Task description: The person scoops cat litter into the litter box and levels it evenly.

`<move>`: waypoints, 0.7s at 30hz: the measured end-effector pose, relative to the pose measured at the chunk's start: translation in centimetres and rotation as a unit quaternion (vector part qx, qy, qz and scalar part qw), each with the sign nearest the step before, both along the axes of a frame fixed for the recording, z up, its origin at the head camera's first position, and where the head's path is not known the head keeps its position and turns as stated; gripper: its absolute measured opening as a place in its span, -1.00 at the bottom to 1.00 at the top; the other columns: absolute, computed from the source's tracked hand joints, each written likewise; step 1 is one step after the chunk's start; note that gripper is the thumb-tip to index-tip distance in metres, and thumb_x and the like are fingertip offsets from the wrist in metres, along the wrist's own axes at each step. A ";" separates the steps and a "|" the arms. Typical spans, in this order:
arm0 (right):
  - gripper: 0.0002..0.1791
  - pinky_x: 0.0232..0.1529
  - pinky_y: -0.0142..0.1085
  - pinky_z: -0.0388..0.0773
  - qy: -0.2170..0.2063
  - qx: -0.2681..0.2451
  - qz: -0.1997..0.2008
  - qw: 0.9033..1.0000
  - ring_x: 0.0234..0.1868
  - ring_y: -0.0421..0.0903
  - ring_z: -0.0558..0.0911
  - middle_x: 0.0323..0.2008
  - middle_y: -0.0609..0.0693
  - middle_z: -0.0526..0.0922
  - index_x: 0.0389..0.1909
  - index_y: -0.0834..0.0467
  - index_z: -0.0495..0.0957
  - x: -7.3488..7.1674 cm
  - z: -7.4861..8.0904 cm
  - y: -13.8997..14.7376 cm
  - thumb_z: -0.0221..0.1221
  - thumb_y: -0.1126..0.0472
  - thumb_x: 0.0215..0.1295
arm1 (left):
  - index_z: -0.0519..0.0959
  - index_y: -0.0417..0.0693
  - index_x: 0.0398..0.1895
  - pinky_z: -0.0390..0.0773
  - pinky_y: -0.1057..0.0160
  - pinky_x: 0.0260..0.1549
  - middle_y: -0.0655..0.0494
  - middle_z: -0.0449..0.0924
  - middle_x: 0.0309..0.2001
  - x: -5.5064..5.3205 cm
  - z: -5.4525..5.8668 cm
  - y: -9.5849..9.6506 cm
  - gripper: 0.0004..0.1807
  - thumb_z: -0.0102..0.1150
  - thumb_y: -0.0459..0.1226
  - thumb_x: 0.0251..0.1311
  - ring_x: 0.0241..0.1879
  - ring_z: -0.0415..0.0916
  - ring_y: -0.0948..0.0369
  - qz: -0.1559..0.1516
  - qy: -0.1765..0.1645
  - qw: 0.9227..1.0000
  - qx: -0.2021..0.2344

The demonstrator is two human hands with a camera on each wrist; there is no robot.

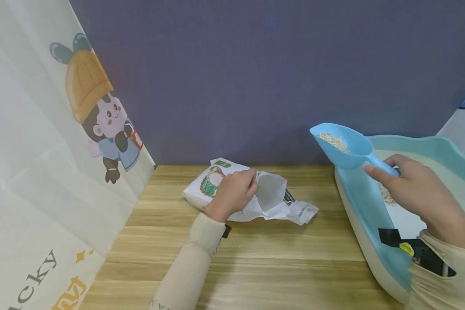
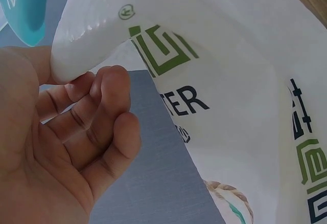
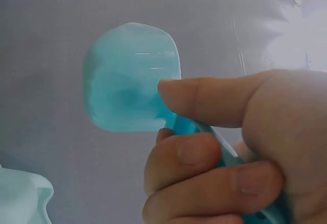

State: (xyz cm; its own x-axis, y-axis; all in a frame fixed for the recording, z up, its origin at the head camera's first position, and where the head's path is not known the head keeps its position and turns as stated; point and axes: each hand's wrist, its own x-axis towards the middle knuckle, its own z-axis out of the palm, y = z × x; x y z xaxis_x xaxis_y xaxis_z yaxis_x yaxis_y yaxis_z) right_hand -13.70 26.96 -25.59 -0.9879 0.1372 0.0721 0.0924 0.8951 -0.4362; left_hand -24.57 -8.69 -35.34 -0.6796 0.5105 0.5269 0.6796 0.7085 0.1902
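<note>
A blue scoop [image 1: 350, 148] holding pale granules [image 1: 334, 141] is raised over the near-left rim of a litter tray in the head view. My right hand [image 1: 426, 193] grips its handle, with the thumb on top and the fingers curled beneath; in the right wrist view the underside of the scoop [image 3: 130, 81] shows. A white printed litter bag [image 1: 201, 185] lies on its side on the table, its torn mouth facing right. At the bag's upper edge is my left hand [image 1: 232, 193], which pinches the plastic between thumb and fingers, as the left wrist view [image 2: 92, 121] shows.
The turquoise and white litter tray [image 1: 352, 206] stands on the right, with more granules [image 1: 386, 194] on its floor. A wooden table [image 1: 279, 267] carries everything. A dark blue panel [image 1: 255, 77] rises right behind, and a white printed sheet [image 1: 42, 172] bounds the left side.
</note>
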 end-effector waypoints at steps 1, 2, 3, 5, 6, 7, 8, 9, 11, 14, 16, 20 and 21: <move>-0.20 -0.35 -0.09 0.36 0.000 -0.005 -0.004 1.000 -0.11 0.25 0.42 -0.02 0.34 0.46 0.21 0.37 0.31 0.1 0.0 0.1 -0.14 -0.35 0.51 | 0.33 0.03 -0.51 0.17 0.35 -0.65 0.23 0.27 -0.64 0.0 0.0 0.0 -0.78 0.01 -0.33 0.33 -0.64 0.23 0.29 0.001 -0.001 1.000 -0.001; -0.21 -0.32 -0.04 0.37 0.000 -0.010 -0.009 1.000 -0.08 0.27 0.40 0.03 0.36 0.43 0.20 0.37 0.31 0.3 0.0 0.1 -0.15 -0.34 0.52 | 0.33 0.03 -0.51 0.18 0.34 -0.65 0.23 0.27 -0.64 0.0 -0.1 0.0 -0.78 0.00 -0.32 0.33 -0.64 0.23 0.29 0.001 -0.003 1.000 -0.001; -0.22 -0.29 0.00 0.37 0.002 -0.015 -0.012 1.000 -0.06 0.28 0.39 0.06 0.38 0.41 0.20 0.37 0.30 0.4 0.0 0.1 -0.15 -0.33 0.52 | 0.33 0.03 -0.50 0.19 0.33 -0.65 0.23 0.27 -0.64 -0.1 -0.1 0.0 -0.78 0.00 -0.32 0.33 -0.64 0.24 0.29 0.001 -0.005 1.000 -0.002; -0.23 -0.31 -0.01 0.36 0.009 -0.020 -0.018 1.000 -0.11 0.25 0.39 0.03 0.37 0.40 0.19 0.37 0.31 0.6 0.0 0.3 -0.16 -0.32 0.53 | 0.33 0.04 -0.50 0.21 0.31 -0.65 0.23 0.29 -0.63 -0.1 -0.2 0.1 -0.78 -0.01 -0.30 0.34 -0.63 0.26 0.28 0.001 -0.007 1.000 -0.002; -0.23 -0.34 -0.02 0.37 0.012 -0.023 -0.020 0.999 -0.16 0.22 0.42 0.00 0.36 0.41 0.20 0.38 0.31 0.7 -0.1 0.4 -0.15 -0.31 0.53 | 0.33 0.04 -0.50 0.21 0.31 -0.65 0.23 0.29 -0.63 -0.1 -0.2 0.1 -0.79 -0.01 -0.30 0.34 -0.63 0.27 0.28 0.001 -0.008 1.000 -0.003; -0.23 -0.36 -0.06 0.34 0.014 -0.028 -0.023 0.999 -0.19 0.19 0.41 -0.03 0.33 0.40 0.20 0.38 0.30 0.8 -0.1 0.6 -0.15 -0.31 0.53 | 0.33 0.04 -0.50 0.21 0.31 -0.65 0.23 0.30 -0.63 -0.1 -0.2 0.1 -0.79 -0.01 -0.30 0.33 -0.63 0.27 0.28 0.000 -0.008 1.000 -0.002; -0.23 -0.38 -0.09 0.32 0.014 -0.031 -0.027 0.999 -0.21 0.17 0.40 -0.04 0.32 0.38 0.21 0.38 0.29 0.8 -0.1 0.8 -0.15 -0.31 0.54 | 0.33 0.04 -0.50 0.21 0.32 -0.65 0.23 0.29 -0.63 -0.1 -0.2 0.1 -0.79 -0.01 -0.30 0.33 -0.63 0.27 0.29 -0.001 -0.008 1.000 -0.002; -0.21 -0.39 -0.12 0.30 0.012 -0.037 -0.030 0.999 -0.21 0.15 0.39 -0.06 0.30 0.36 0.22 0.39 0.28 0.8 -0.1 1.0 -0.17 -0.32 0.53 | 0.33 0.04 -0.51 0.21 0.32 -0.66 0.23 0.29 -0.63 -0.1 -0.2 0.1 -0.79 -0.01 -0.30 0.33 -0.63 0.26 0.29 -0.002 -0.007 1.000 -0.001; -0.17 -0.36 -0.07 0.31 0.002 -0.061 -0.037 0.997 -0.15 0.19 0.36 -0.02 0.30 0.31 0.28 0.39 0.23 0.9 -0.1 1.4 -0.19 -0.34 0.52 | 0.33 0.04 -0.51 0.19 0.34 -0.66 0.23 0.28 -0.64 -0.2 -0.1 0.0 -0.79 -0.01 -0.30 0.33 -0.64 0.24 0.31 -0.005 -0.007 1.000 0.001; -0.12 -0.28 0.10 0.32 -0.005 -0.092 -0.050 0.994 -0.04 0.26 0.27 0.02 0.33 0.27 0.36 0.42 0.14 1.1 -0.1 2.1 -0.22 -0.34 0.52 | 0.33 0.04 -0.50 0.18 0.36 -0.67 0.24 0.27 -0.64 -0.1 -0.1 0.0 -0.79 -0.02 -0.31 0.33 -0.64 0.22 0.32 -0.007 -0.012 1.000 0.001; -0.14 -0.25 0.16 0.31 0.001 -0.102 -0.059 0.993 -0.05 0.27 0.27 0.03 0.35 0.29 0.38 0.43 0.12 1.1 -0.1 2.4 -0.22 -0.31 0.54 | 0.33 0.04 -0.50 0.17 0.36 -0.67 0.24 0.27 -0.64 -0.1 0.0 0.0 -0.79 -0.03 -0.31 0.33 -0.64 0.22 0.32 -0.007 -0.014 1.000 0.002; -0.22 -0.30 0.07 0.32 0.024 -0.083 -0.080 0.993 -0.16 0.21 0.32 -0.07 0.34 0.35 0.33 0.46 0.17 1.1 -0.2 2.7 -0.21 -0.22 0.58 | 0.32 0.05 -0.50 0.17 0.37 -0.67 0.24 0.28 -0.64 -0.1 -0.1 -0.1 -0.78 -0.02 -0.31 0.34 -0.65 0.22 0.32 -0.002 -0.014 1.000 -0.002; -0.24 -0.32 0.03 0.32 0.028 -0.080 -0.083 0.993 -0.19 0.19 0.33 -0.09 0.34 0.36 0.31 0.47 0.18 1.1 -0.1 2.8 -0.20 -0.20 0.59 | 0.32 0.05 -0.50 0.17 0.37 -0.67 0.24 0.28 -0.64 -0.1 -0.1 -0.2 -0.78 -0.02 -0.31 0.34 -0.65 0.22 0.32 -0.001 -0.012 1.000 -0.002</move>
